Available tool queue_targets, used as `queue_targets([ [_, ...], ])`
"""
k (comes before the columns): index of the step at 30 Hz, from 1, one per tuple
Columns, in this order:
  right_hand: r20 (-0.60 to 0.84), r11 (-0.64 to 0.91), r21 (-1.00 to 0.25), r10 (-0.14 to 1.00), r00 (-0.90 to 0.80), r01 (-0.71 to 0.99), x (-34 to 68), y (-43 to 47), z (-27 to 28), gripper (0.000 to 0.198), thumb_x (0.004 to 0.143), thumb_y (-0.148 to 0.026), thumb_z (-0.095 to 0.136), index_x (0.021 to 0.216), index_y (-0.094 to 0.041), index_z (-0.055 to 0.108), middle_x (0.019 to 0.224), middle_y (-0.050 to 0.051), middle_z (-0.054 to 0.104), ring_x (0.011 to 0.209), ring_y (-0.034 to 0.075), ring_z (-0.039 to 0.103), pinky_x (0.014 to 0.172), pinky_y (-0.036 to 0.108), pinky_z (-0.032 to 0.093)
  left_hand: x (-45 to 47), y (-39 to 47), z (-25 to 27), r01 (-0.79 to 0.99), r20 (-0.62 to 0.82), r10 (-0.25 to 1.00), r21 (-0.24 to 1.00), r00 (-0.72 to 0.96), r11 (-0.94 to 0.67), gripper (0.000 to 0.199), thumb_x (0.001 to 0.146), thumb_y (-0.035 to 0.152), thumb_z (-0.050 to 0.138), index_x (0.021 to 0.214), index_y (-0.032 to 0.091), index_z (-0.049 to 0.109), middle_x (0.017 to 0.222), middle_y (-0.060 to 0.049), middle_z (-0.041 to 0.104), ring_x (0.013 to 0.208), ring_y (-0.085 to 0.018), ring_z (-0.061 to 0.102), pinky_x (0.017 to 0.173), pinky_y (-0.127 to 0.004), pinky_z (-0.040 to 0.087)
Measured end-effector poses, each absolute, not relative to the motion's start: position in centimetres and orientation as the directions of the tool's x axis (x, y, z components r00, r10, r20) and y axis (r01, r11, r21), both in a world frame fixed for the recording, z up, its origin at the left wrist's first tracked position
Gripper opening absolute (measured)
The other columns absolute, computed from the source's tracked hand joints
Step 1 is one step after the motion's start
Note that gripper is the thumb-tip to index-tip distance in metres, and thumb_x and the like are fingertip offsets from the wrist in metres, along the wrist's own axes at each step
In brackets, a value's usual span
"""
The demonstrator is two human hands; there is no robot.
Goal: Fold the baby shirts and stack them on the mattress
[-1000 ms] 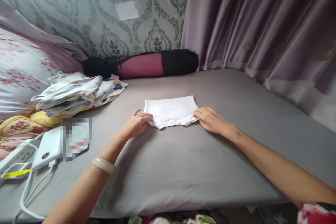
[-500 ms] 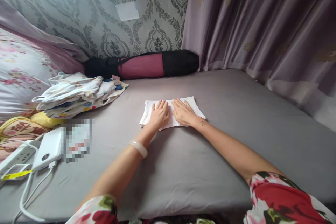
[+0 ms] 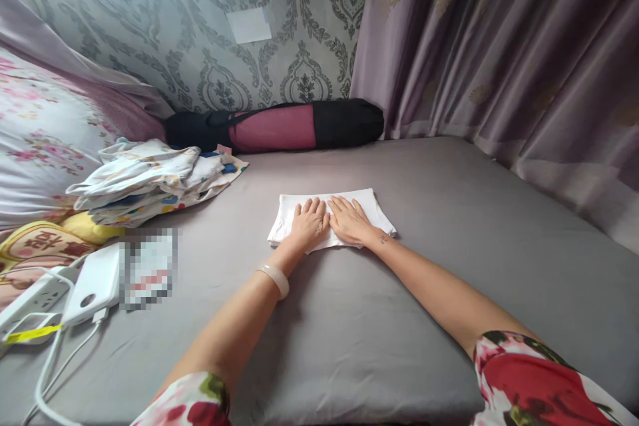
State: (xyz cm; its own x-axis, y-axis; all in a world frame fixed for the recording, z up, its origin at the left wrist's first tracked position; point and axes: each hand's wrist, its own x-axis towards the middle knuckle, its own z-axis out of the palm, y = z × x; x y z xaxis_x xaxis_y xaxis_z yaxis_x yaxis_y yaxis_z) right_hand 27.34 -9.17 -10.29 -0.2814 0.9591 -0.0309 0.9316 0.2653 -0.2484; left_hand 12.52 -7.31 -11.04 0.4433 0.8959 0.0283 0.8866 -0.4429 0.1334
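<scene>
A folded white cloth (image 3: 370, 205), perhaps a garment, lies flat on the grey bed sheet (image 3: 399, 339) in the middle of the view. My left hand (image 3: 310, 221) rests palm down on it with the fingers stretched out. Right beside it, my right hand (image 3: 348, 219) presses flat on the same cloth, fingers extended. The two hands almost touch at the cloth's centre. Its outer ends show on both sides, and layered edges are visible at the near left corner. Neither hand grasps anything.
Folded patterned clothes (image 3: 150, 176) are piled at the left by a floral pillow (image 3: 40, 140). A power bank (image 3: 94, 283), a power strip (image 3: 37, 303) and cables lie nearer. A long black and maroon bag (image 3: 274, 126) lies along the wall; curtains (image 3: 449, 46) hang at right.
My left hand has slid a little to the right across the cloth, closer to my right hand. Both hands stay flat on it. The whole view has shifted slightly.
</scene>
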Motion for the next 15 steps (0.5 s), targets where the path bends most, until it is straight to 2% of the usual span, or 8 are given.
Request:
queue_targets([
  [3,-0.029,0.273,-0.251,0.957,-0.289,0.929,27.3,-8.8,-9.7,0.058,0.095,-0.028,0.025,0.149,-0.010,0.036,0.157,0.013,0.029,0.145,0.024,0.023,0.118,0.051,0.012,12.2,-6.6,-10.5,0.889,0.051,0.901,0.146,0.430,-0.433,0.048,0.100,0.037,0.024,0.141,0.021,0.044,0.152,-0.010,0.041,0.142,-0.026,0.033,0.115,-0.051,0.025],
  [7,0.010,0.306,-0.246,0.950,-0.313,0.920,27.2,-8.2,-10.1,0.059,0.095,-0.028,0.024,0.151,-0.012,0.031,0.159,0.010,0.025,0.147,0.022,0.017,0.120,0.049,0.007,11.9,-5.8,-11.1,0.894,0.073,0.906,0.150,0.417,-0.423,0.051,0.100,0.036,0.022,0.147,0.021,0.036,0.157,-0.009,0.033,0.147,-0.026,0.021,0.119,-0.051,0.016],
  [15,0.014,0.308,-0.267,0.949,-0.316,0.913,27.0,-7.9,-11.0,0.059,0.095,-0.029,0.023,0.152,-0.012,0.031,0.158,0.009,0.028,0.146,0.021,0.021,0.119,0.047,0.010,12.0,-5.6,-12.0,0.883,0.050,0.896,0.157,0.441,-0.443,0.053,0.100,0.037,0.020,0.147,0.019,0.036,0.156,-0.008,0.035,0.145,-0.026,0.026,0.118,-0.049,0.019],
])
